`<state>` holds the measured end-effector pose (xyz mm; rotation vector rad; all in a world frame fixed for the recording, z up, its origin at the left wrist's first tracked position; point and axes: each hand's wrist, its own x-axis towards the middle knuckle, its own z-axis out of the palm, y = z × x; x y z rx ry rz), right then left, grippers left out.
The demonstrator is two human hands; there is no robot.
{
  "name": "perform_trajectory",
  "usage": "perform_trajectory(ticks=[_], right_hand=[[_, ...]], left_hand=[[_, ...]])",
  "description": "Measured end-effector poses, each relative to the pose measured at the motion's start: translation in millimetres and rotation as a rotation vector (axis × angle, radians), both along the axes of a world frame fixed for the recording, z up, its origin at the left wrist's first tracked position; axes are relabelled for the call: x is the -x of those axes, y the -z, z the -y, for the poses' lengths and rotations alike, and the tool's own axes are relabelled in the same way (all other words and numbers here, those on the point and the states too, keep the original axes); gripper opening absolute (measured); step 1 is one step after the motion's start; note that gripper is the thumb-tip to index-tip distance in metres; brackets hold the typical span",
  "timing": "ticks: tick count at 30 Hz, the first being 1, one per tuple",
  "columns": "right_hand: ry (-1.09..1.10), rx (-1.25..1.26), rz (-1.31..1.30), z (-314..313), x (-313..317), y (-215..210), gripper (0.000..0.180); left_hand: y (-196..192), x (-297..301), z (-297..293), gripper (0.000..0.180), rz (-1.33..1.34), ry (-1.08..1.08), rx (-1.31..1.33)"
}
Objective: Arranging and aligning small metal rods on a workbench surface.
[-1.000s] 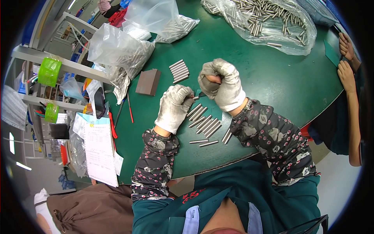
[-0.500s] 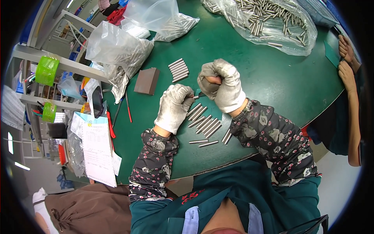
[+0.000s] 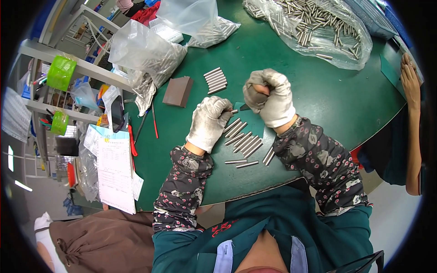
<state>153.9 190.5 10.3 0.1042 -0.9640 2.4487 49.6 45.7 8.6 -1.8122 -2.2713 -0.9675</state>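
My left hand (image 3: 209, 122), in a white glove, is closed round a short metal pin (image 3: 234, 111) whose end pokes out past the fingers. To its right my gloved right hand (image 3: 271, 101) is curled shut, with bare skin showing at the thumb. From it sticks the dark narrow tip of a tool (image 3: 245, 107), pointing at the pin with a small gap between; the rest is hidden in the fist. Below the hands several loose metal pins (image 3: 248, 144) lie in slanting rows on the green table (image 3: 318, 136). A neat row of pins (image 3: 215, 81) lies beyond my left hand.
A brown block (image 3: 177, 91) stands left of the neat row. Bags of pins (image 3: 159, 57) and an open bag (image 3: 314, 27) lie farther back. Papers (image 3: 116, 170) and red-handled pliers (image 3: 132, 140) are at the left. Another person's hand (image 3: 409, 75) rests at the right edge.
The tool tip has drawn slightly away from the pin's end. The whole view has shifted a little. At the right edge the other person's hands have changed pose.
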Motion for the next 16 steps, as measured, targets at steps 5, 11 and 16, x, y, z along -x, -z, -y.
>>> perform_trajectory(ticks=[5,11,16], right_hand=[[0.084,-0.015,0.114,5.8,-1.0,-11.7,0.040],[0.114,0.005,0.150,7.1,4.3,-9.6,0.040],[0.110,0.055,0.160,7.6,4.3,-10.1,0.040]], left_hand=[[-2.3,0.1,0.3,0.019,0.003,0.004,0.037],[-1.3,2.2,0.6,0.019,0.028,0.006,0.047],[-2.0,1.5,0.6,0.020,0.032,0.009,0.056]])
